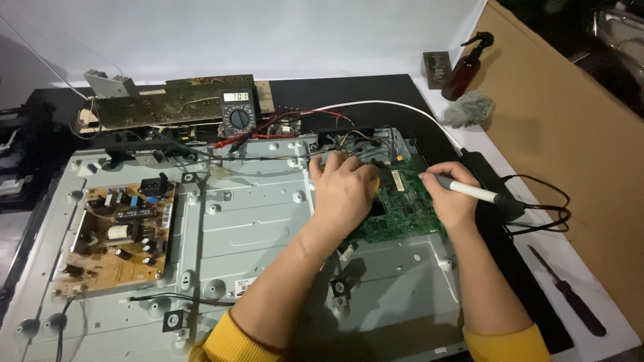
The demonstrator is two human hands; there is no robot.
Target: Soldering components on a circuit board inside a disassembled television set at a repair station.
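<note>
Board (pixel 402 211) is sitting green and thin on the metal chassis (pixel 255 221), looking fragile, so edges are the safest grip. Left hand (pixel 345 191) is pressing flat, fingers together; right hand (pixel 451 198) is pinching a white-tipped pen tool (pixel 469 192).
</note>
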